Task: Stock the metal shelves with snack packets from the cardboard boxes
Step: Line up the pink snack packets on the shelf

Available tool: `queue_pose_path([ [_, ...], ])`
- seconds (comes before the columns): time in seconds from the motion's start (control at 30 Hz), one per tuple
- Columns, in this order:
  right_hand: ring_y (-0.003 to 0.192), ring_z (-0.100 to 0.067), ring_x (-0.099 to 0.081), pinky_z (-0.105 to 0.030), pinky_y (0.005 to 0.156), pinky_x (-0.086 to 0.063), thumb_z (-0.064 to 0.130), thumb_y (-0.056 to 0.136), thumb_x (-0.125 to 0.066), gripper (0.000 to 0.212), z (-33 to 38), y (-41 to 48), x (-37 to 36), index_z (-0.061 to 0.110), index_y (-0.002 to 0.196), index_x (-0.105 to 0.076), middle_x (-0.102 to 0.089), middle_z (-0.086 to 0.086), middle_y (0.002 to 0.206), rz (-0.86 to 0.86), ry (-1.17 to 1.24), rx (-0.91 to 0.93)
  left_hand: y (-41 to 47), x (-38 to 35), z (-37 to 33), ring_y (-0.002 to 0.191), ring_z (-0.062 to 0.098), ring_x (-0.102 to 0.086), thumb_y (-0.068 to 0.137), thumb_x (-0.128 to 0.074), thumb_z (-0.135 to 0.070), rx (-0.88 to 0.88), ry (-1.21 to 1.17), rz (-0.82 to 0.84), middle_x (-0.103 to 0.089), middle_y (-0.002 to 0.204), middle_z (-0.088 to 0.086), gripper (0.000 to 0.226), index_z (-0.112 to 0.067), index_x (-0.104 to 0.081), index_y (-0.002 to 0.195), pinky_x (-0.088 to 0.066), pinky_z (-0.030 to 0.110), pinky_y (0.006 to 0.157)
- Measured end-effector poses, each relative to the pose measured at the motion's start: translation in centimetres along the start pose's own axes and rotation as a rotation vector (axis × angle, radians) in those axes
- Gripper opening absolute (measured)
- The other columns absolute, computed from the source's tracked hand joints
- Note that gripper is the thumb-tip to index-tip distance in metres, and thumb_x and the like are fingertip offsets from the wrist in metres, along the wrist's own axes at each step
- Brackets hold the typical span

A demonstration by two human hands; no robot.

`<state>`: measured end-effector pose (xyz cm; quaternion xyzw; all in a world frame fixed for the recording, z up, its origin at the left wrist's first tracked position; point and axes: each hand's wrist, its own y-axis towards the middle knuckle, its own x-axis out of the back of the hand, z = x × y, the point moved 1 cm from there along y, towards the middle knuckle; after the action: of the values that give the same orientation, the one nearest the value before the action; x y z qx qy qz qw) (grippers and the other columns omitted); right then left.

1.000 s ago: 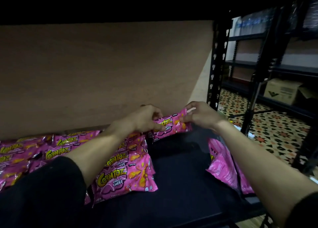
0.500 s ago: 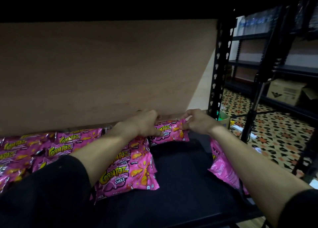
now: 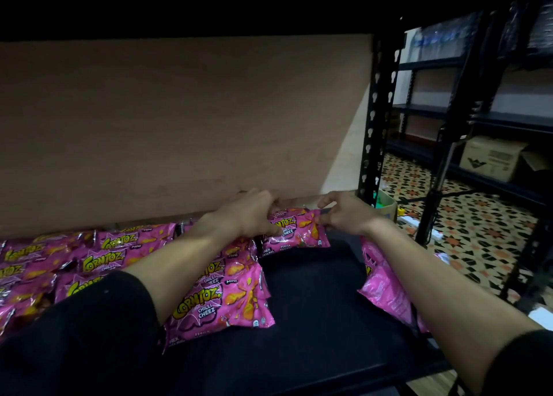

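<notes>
**Pink Corntoz packet held at the back of the shelf**

Head view. Held between both hands at the rear of the flat black metal shelf [image 3: 314, 300]: a small, glossy pink foil snack packet [image 3: 302, 231]. Reads "…RNTOZ" in yellow-green letters, the start hidden by a thumb, with "CHILLI CHEEZ" in white below. Carries smaller white words, "PERISA" and "JAGUNG", along the lower edge, and orange snack shapes on the pink. Lies face up on the shelf, just in front of the plain brown back panel [image 3: 179, 120].

Left hand [image 3: 251, 216]: draped over the packet's left end, fingers curled round it, thumb pressed on the printed face. Right hand [image 3: 347, 214]: pinching the packet's right edge with thumb and curled fingers, forefinger lifted clear.

Nearer and to the left, a front packet of the same kind [image 3: 221, 303], marked "CORNTOZ", "CHILLI CHEEZ" and "MINI", partly under the left forearm. Further left, a crowded row of matching pink packets [image 3: 113, 246], overlapping, logos readable on several. Under the right forearm, a larger crumpled pink plastic bag [image 3: 386, 291] at the shelf's right edge, print not readable.

To the right, a black slotted metal upright [image 3: 378, 120]. Beyond it, a patterned tile floor [image 3: 466, 231] and further dark metal shelving [image 3: 508, 123] bearing a brown cardboard box [image 3: 490, 159] with a dark logo, blurred.
</notes>
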<state>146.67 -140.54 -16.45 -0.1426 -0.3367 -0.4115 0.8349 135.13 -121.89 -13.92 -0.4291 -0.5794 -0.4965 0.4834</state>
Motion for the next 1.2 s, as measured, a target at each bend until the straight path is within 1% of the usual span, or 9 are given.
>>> queue_pose_path([
  [0.23, 0.1, -0.021, -0.061, -0.026, 0.08, -0.042, 0.039, 0.086, -0.075, 0.036, 0.2, -1.8, 0.8, 0.021, 0.113, -0.059, -0.066, -0.006, 0.108, -0.082, -0.189, -0.017, -1.0, 0.6, -0.1, 0.11, 0.024, -0.061, 0.08, -0.076, -0.046, -0.013, -0.093, -0.052, -0.068, 0.115, 0.004, 0.05, -0.017, -0.061, 0.118, -0.047, 0.035, 0.095],
  [0.4, 0.089, -0.019, -0.064, -0.022, 0.073, -0.041, 0.033, 0.088, -0.072, 0.021, 1.3, -5.8, 2.1, 0.023, 0.104, -0.061, -0.071, -0.004, 0.1, -0.113, -0.25, 0.029, -3.1, 2.1, -0.9, 0.107, 0.024, -0.061, 0.085, -0.072, -0.043, -0.034, -0.2, -0.114, -0.068, 0.111, 0.005, 0.042, -0.012, -0.064, 0.113, -0.047, 0.032, 0.09],
  [0.53, 0.095, -0.021, -0.065, -0.028, 0.082, -0.049, 0.034, 0.089, -0.07, 0.022, 1.8, -10.0, 3.5, 0.02, 0.106, -0.065, -0.068, 0.001, 0.096, -0.166, -0.351, 0.073, -5.6, 3.2, -2.9, 0.1, 0.013, -0.062, 0.084, -0.073, -0.043, -0.029, -0.345, -0.139, -0.069, 0.105, -0.003, 0.034, -0.02, -0.066, 0.109, -0.048, 0.028, 0.091],
  [0.67, 0.114, -0.023, -0.054, -0.032, 0.091, -0.043, 0.046, 0.09, -0.066, 0.038, 2.6, -14.8, 3.5, 0.019, 0.117, -0.064, -0.06, -0.001, 0.11, -0.292, -0.487, 0.123, -8.3, 3.2, -5.2, 0.088, 0.001, -0.065, 0.084, -0.074, -0.043, 0.0, -0.581, -0.155, -0.07, 0.095, -0.008, 0.028, -0.027, -0.066, 0.106, -0.051, 0.024, 0.085],
  [0.77, 0.124, -0.024, -0.043, -0.04, 0.102, -0.037, 0.069, 0.082, -0.06, 0.067, 2.3, -17.7, 1.9, 0.025, 0.132, -0.051, -0.051, -0.002, 0.128, -0.253, -0.627, 0.024, -10.7, 2.5, -7.1, 0.079, -0.005, -0.065, 0.084, -0.074, -0.04, -0.014, -0.657, -0.21, -0.07, 0.085, -0.013, 0.024, -0.027, -0.069, 0.102, -0.049, 0.018, 0.074],
  [0.83, 0.127, -0.026, -0.038, -0.04, 0.103, -0.033, 0.077, 0.077, -0.059, 0.084, 1.7, -18.4, 0.7, 0.028, 0.142, -0.038, -0.045, -0.002, 0.134, -0.237, -0.752, -0.015, -11.8, 1.8, -7.9, 0.08, -0.003, -0.067, 0.083, -0.076, -0.039, -0.019, -0.676, -0.231, -0.072, 0.084, -0.01, 0.023, -0.026, -0.07, 0.101, -0.05, 0.019, 0.074],
  [0.9, 0.127, -0.027, -0.038, -0.039, 0.102, -0.033, 0.073, 0.078, -0.061, 0.092, 0.8, -18.6, -0.5, 0.027, 0.149, -0.027, -0.042, -0.003, 0.136, -0.239, -0.809, 0.002, -12.7, 1.2, -8.1, 0.084, -0.001, -0.067, 0.083, -0.075, -0.041, -0.012, -0.669, -0.232, -0.072, 0.086, -0.008, 0.023, -0.027, -0.07, 0.101, -0.048, 0.021, 0.072],
  [1.03, 0.12, -0.026, -0.044, -0.035, 0.097, -0.037, 0.042, 0.089, -0.062, 0.071, -0.2, -18.8, -1.8, 0.022, 0.149, -0.029, -0.042, -0.004, 0.135, -0.316, -0.784, 0.111, -13.9, 0.6, -8.1, 0.088, -0.007, -0.063, 0.084, -0.073, -0.041, 0.006, -0.673, -0.235, -0.071, 0.09, -0.013, 0.021, -0.03, -0.069, 0.101, -0.046, 0.022, 0.074],
  [1.2, 0.106, -0.02, -0.056, -0.033, 0.089, -0.046, 0.021, 0.083, -0.068, 0.044, 0.0, -18.9, -2.1, 0.019, 0.125, -0.055, -0.059, -0.001, 0.113, -0.484, -0.295, 0.229, -14.8, 0.3, -8.0, 0.092, -0.009, -0.063, 0.085, -0.073, -0.038, -0.011, -0.708, -0.235, -0.069, 0.092, -0.018, 0.021, -0.029, -0.069, 0.104, -0.051, 0.032, 0.092],
])
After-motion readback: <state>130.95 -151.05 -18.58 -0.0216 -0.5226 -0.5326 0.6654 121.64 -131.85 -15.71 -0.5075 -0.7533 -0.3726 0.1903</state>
